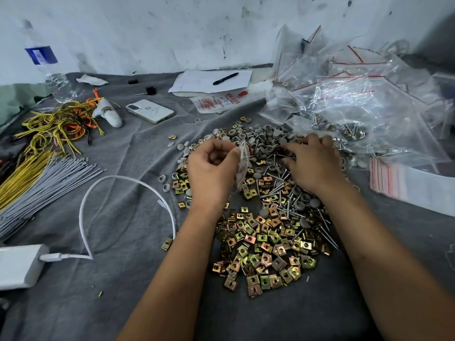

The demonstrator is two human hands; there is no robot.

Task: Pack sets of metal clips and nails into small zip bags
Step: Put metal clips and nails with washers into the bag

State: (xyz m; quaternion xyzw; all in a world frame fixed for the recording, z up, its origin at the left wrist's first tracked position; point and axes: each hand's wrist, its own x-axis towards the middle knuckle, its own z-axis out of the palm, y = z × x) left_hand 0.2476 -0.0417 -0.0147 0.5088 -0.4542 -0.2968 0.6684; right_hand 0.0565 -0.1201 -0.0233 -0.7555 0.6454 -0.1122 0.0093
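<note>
A heap of gold-coloured square metal clips [266, 247] covers the grey cloth in front of me. Beyond it lie nails [283, 190] mixed with grey round caps [268, 141]. My left hand [211, 168] pinches a small clear zip bag [242, 163] by its top edge above the heap. My right hand [312, 161] rests palm down on the nails and caps, fingers curled into the pile; whatever lies under the fingers is hidden.
Filled and empty zip bags [357, 94] pile at the right, a flat stack [403, 185] below them. At the left are grey and yellow ties [41, 178], a white cable [123, 183], a charger [19, 264], a phone [150, 110] and a bottle [49, 67]. Paper with a pen [211, 81] lies at the back.
</note>
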